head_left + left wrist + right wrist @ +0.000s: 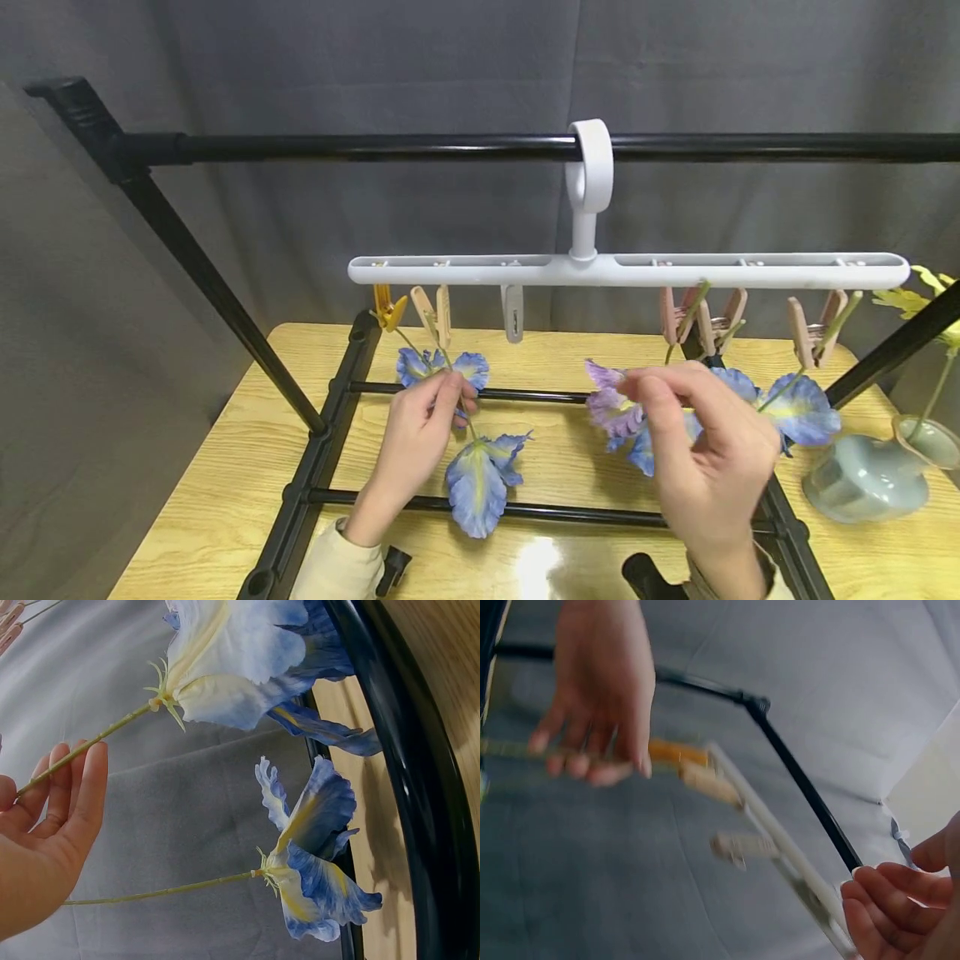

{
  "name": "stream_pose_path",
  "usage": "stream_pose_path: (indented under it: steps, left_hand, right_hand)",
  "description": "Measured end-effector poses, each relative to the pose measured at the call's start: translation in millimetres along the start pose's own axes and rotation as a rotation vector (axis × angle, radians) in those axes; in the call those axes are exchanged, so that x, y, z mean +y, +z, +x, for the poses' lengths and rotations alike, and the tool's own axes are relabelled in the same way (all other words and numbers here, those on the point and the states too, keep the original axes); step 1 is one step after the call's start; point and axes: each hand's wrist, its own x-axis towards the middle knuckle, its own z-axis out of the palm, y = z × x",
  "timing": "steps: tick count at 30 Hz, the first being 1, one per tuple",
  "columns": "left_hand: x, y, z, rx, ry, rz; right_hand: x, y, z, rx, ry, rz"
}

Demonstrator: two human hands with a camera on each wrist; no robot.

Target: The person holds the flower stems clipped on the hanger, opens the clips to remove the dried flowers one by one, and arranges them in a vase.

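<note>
My left hand [423, 425] pinches the thin green stem of a blue iris [477, 487], its bloom hanging downward. The stem's upper end meets a beige clothespin [432, 317] under the white hanger [480, 271]. Behind that hand, another blue iris [315, 862] hangs from the yellow clothespin [387, 310]. My right hand [708, 467] is raised on the right, fingers loosely bent with nothing in them; the right wrist view shows its fingertips apart from the hanger. In the head view it overlaps a purple iris [607, 400] and blue blooms behind.
A grey clothespin [513, 313] hangs without a flower. Pink clothespins [813, 329] on the right hold flower stems. The hanger hooks over a black rack bar [360, 147]; the rack's lower bars cross the wooden table [225, 467]. A pale blue vase [866, 479] with a yellow flower leans at right.
</note>
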Motion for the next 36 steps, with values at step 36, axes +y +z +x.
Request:
stream_pose_path:
  steps: [36]
  left_hand:
    - [7.4,-6.1,-3.2,-0.323,-0.038,-0.205]
  right_hand:
    - [26.3,99.0,-8.8,-0.511,0.715,0.438]
